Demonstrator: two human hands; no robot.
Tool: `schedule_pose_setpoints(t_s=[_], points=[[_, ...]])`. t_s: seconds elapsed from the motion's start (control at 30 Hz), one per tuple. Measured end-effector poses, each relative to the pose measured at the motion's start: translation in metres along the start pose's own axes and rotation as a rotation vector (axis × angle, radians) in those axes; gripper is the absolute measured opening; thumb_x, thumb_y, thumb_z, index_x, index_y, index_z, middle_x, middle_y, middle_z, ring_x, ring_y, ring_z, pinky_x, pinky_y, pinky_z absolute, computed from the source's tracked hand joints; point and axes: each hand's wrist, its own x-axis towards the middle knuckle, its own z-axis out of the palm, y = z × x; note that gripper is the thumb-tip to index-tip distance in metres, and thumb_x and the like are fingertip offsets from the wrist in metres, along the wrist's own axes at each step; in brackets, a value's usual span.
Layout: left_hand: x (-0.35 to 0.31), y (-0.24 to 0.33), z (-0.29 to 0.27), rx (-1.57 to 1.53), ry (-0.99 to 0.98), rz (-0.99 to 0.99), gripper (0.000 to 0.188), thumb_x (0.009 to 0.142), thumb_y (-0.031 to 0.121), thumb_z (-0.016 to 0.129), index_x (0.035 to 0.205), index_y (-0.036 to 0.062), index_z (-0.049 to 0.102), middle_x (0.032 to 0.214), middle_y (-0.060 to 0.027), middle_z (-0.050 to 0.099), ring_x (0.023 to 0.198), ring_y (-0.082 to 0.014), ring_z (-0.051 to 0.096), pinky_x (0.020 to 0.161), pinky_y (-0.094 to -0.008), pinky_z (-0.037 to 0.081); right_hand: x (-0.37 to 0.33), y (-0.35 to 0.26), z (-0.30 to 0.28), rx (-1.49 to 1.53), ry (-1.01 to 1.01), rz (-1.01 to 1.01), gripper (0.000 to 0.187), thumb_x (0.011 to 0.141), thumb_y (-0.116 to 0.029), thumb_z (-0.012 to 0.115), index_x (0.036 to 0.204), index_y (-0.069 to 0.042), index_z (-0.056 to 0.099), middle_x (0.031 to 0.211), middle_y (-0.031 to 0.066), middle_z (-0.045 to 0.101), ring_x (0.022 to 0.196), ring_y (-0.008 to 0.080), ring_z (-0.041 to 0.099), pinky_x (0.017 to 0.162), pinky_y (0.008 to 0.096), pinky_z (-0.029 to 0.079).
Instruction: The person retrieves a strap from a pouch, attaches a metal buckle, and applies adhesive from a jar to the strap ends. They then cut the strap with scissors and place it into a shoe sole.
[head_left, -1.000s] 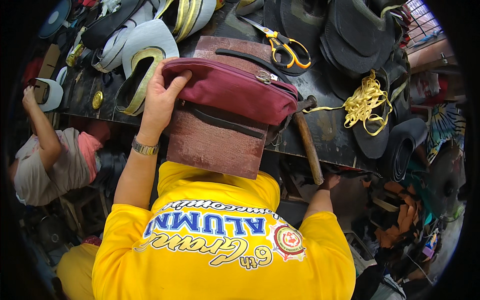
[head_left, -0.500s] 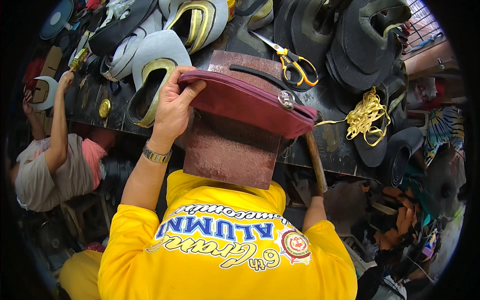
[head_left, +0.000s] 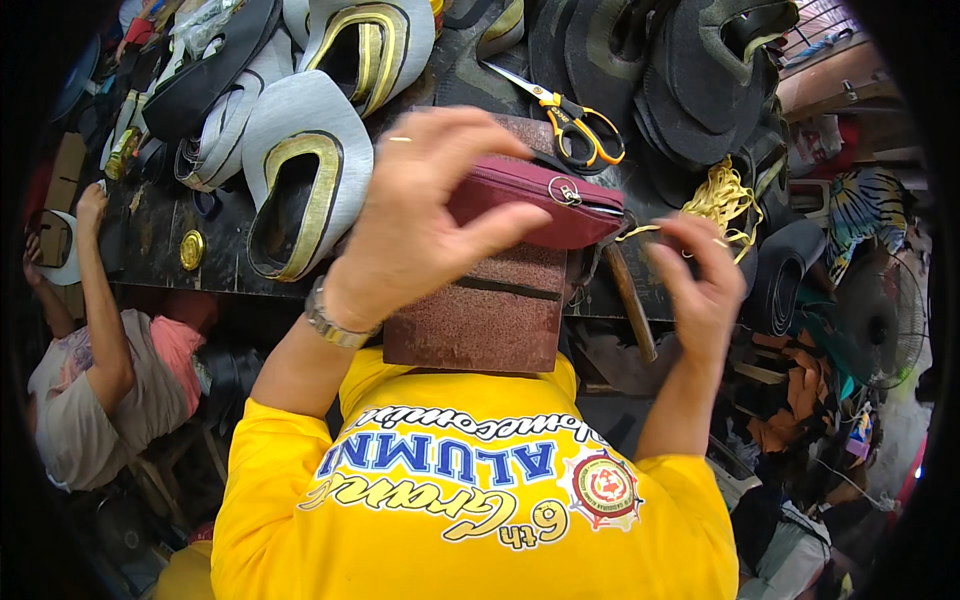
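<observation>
A maroon zippered pouch (head_left: 535,212) lies across a reddish-brown block (head_left: 470,335), with a round silver piece near its right end. Over the pouch's left part hovers my left hand (head_left: 420,210), smeared by motion, thumb and fingers spread and hiding that end. My right hand (head_left: 705,275) is raised off the pouch's right end, fingers apart and curved, with nothing visible in it. Between it and the block a wooden tool handle (head_left: 630,305) slants down; its head is hidden. A thin yellow strip runs behind my right fingertips to a tangled yellow bundle (head_left: 722,200).
Orange-and-black scissors (head_left: 572,125) lie beyond the pouch. Grey-and-gold sandal uppers (head_left: 310,150) crowd the table's left, stacked black ones (head_left: 700,90) the right. A round gold tin (head_left: 192,250) sits near the edge. At left, another person's arm (head_left: 98,290) reaches the table.
My left hand has let go of the pouch and moved right over it, opening. My right hand has come up from below the table edge beside the wooden handle. The view has shifted slightly.
</observation>
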Motion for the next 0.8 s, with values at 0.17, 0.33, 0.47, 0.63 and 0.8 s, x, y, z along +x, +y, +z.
schedule_pose_setpoints(t_s=[0.17, 0.33, 0.47, 0.63, 0.8], points=[[0.028, 0.011, 0.039, 0.178, -0.261, -0.081, 0.032, 0.083, 0.023, 0.079, 0.108, 0.0067, 0.071, 0.103, -0.0114, 0.068, 0.103, -0.0305, 0.063, 0.089, -0.0411, 0.05, 0.028, -0.015, 0.059, -0.089, -0.018, -0.067, 0.03, 0.074, -0.002, 0.081, 0.102, -0.003, 0.069, 0.097, 0.0104, 0.067, 0.086, 0.0264, 0.062, 0.075, 0.0349, 0.05], [0.032, 0.007, 0.054, -0.125, -0.254, -0.133, 0.024, 0.084, 0.019, 0.077, 0.102, 0.0049, 0.071, 0.096, -0.0115, 0.067, 0.097, -0.0324, 0.064, 0.085, -0.0414, 0.051, 0.015, -0.011, 0.066, -0.104, 0.044, -0.121, 0.024, 0.075, 0.0, 0.079, 0.097, -0.004, 0.07, 0.097, 0.0093, 0.069, 0.096, 0.0264, 0.061, 0.083, 0.0366, 0.05], [0.031, 0.008, 0.054, 0.006, -0.212, -0.006, 0.024, 0.081, 0.016, 0.079, 0.099, 0.0032, 0.07, 0.095, -0.0126, 0.067, 0.087, -0.0323, 0.067, 0.078, -0.0402, 0.053, 0.01, -0.004, 0.073, -0.008, 0.073, -0.115, 0.022, 0.076, 0.003, 0.077, 0.095, -0.003, 0.069, 0.099, 0.0103, 0.069, 0.097, 0.0289, 0.064, 0.087, 0.0376, 0.05], [0.039, 0.001, 0.037, -0.198, -0.372, -0.154, 0.022, 0.078, 0.009, 0.08, 0.096, 0.0011, 0.07, 0.088, -0.013, 0.067, 0.079, -0.027, 0.067, 0.074, -0.0358, 0.053, 0.012, -0.003, 0.07, -0.032, -0.017, -0.141, 0.021, 0.078, 0.005, 0.075, 0.096, -0.002, 0.066, 0.097, 0.0106, 0.069, 0.091, 0.028, 0.065, 0.084, 0.0364, 0.051], [0.036, -0.02, -0.004, -0.271, -0.391, -0.22, 0.017, 0.077, 0.006, 0.08, 0.091, -0.0006, 0.072, 0.083, -0.0068, 0.07, 0.076, -0.0148, 0.064, 0.071, -0.0298, 0.051, 0.012, -0.006, 0.064, -0.096, -0.096, -0.159, 0.021, 0.081, 0.009, 0.072, 0.098, 0.0, 0.064, 0.095, 0.0091, 0.067, 0.087, 0.0222, 0.063, 0.081, 0.0315, 0.05]])
